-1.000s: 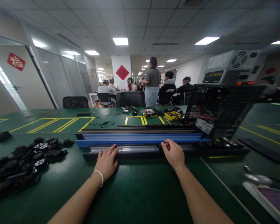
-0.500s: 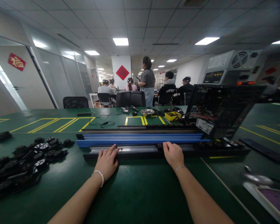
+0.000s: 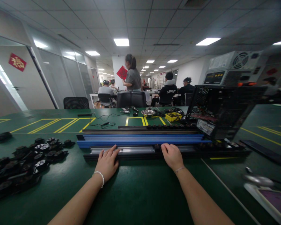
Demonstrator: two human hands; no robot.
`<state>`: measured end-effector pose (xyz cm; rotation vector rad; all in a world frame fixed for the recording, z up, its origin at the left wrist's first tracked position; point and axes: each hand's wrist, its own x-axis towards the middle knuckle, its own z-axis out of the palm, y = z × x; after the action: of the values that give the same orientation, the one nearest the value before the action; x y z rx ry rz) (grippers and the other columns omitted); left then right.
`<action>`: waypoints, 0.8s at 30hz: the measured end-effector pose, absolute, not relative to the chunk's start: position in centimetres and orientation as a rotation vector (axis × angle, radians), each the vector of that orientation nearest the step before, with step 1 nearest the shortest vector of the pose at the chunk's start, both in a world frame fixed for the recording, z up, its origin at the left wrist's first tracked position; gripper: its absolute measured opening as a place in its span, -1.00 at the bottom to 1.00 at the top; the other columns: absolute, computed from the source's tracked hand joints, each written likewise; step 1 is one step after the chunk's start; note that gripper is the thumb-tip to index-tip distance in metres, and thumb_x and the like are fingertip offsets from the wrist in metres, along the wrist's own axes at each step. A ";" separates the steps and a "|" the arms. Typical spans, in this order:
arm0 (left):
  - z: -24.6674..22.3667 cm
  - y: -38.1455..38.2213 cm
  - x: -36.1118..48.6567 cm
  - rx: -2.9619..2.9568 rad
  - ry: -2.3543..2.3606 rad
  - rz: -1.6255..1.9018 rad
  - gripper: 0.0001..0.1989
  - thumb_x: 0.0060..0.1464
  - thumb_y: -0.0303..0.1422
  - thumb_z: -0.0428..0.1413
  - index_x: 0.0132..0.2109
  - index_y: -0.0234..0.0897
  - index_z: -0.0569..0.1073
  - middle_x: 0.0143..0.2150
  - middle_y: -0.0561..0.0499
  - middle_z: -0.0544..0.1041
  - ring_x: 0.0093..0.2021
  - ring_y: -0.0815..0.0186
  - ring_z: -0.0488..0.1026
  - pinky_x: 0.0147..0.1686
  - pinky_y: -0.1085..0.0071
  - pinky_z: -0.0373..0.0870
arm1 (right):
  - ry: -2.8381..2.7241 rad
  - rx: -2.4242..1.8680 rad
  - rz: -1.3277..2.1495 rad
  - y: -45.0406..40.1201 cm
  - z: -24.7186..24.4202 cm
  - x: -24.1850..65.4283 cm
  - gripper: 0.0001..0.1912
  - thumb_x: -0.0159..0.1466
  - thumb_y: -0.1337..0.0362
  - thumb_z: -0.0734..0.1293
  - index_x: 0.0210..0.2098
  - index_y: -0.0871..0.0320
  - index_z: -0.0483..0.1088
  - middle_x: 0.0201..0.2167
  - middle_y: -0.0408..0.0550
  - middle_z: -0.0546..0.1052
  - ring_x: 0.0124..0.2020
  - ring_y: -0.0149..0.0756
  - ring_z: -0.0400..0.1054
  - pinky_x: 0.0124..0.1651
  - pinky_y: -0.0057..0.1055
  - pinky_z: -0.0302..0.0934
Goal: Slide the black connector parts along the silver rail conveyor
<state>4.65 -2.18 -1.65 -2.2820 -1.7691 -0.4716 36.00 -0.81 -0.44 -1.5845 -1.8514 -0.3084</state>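
– and the left hand (image 3: 107, 164)?
– laid on the near rail (image 3: 133, 151), toward the left end, with fingers open and loosely spread.
– and the right hand (image 3: 172, 156)?
– bent just beside a small black part (image 3: 157, 147), at the right edge of it. cannot tell whether with fingers gripping or only touching.
– where to find that part?
– on the near rail, between both hands, closer to the right one.
– and round about?
– behind, a blue rail (image 3: 142, 138); far left, on the green tabletop (image 3: 138, 193), a heap of black parts (image 3: 38, 157).
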 end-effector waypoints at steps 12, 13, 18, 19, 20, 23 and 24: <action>-1.8 -2.1 4.6 -2.271 -1.746 -0.465 -0.52 -0.02 -0.38 -0.07 0.10 -0.09 0.25 0.24 0.02 0.18 0.15 0.19 0.18 0.15 0.07 -0.07 | -1.901 -1.581 -0.228 -1.0 -0.3 35.6 -0.65 0.27 0.19 0.05 -0.42 0.11 0.40 -0.53 -0.10 0.44 -0.40 -0.33 0.28 -0.28 -0.43 0.04; -1.8 -2.1 4.6 -2.272 -1.746 -0.465 -0.52 -0.02 -0.38 -0.07 0.10 -0.09 0.25 0.24 0.02 0.18 0.15 0.19 0.18 0.15 0.07 -0.07 | -1.903 -1.580 -0.224 -1.0 -0.3 35.6 -0.65 0.27 0.19 0.05 -0.42 0.11 0.40 -0.52 -0.10 0.44 -0.40 -0.33 0.28 -0.28 -0.44 0.04; -1.7 -2.2 4.6 -2.279 -1.763 -0.466 -0.52 -0.02 -0.38 -0.06 0.10 -0.09 0.25 0.23 0.01 0.18 0.15 0.19 0.17 0.16 0.08 -0.07 | -1.915 -1.532 -0.221 -1.1 -0.3 35.4 -0.65 0.27 0.20 0.05 -0.43 0.10 0.41 -0.51 -0.10 0.45 -0.38 -0.34 0.28 -0.26 -0.43 0.06; -1.7 -2.2 4.7 -2.281 -1.767 -0.464 -0.52 -0.02 -0.38 -0.06 0.10 -0.09 0.25 0.23 0.00 0.18 0.15 0.19 0.18 0.16 0.08 -0.07 | -1.917 -1.522 -0.218 -1.1 -0.3 35.4 -0.65 0.27 0.20 0.05 -0.43 0.11 0.41 -0.50 -0.10 0.46 -0.38 -0.34 0.29 -0.25 -0.43 0.06; -1.6 -2.2 4.7 -2.281 -1.769 -0.464 -0.52 -0.02 -0.38 -0.06 0.10 -0.09 0.25 0.24 0.01 0.18 0.15 0.19 0.18 0.16 0.08 -0.08 | -1.920 -1.514 -0.214 -1.1 -0.2 35.4 -0.65 0.27 0.20 0.05 -0.43 0.11 0.41 -0.49 -0.10 0.46 -0.37 -0.34 0.29 -0.24 -0.43 0.07; -1.6 -2.2 4.7 -2.280 -1.769 -0.467 -0.52 -0.02 -0.38 -0.07 0.10 -0.10 0.26 0.23 0.01 0.18 0.15 0.19 0.18 0.16 0.08 -0.08 | -1.926 -1.507 -0.198 -1.1 -0.2 35.3 -0.65 0.27 0.20 0.05 -0.41 0.10 0.42 -0.46 -0.09 0.47 -0.34 -0.32 0.30 -0.22 -0.42 0.09; -1.6 -2.2 4.8 -2.279 -1.771 -0.470 -0.52 -0.02 -0.38 -0.07 0.10 -0.10 0.26 0.23 0.01 0.18 0.15 0.19 0.18 0.16 0.08 -0.09 | -1.929 -1.505 -0.191 -1.1 -0.2 35.3 -0.65 0.27 0.20 0.05 -0.41 0.10 0.42 -0.46 -0.09 0.47 -0.34 -0.32 0.30 -0.21 -0.41 0.09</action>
<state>4.75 -2.19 -1.65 -2.2785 -1.7714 -0.4696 35.35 -1.12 -0.20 -1.5055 -1.9290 -0.1907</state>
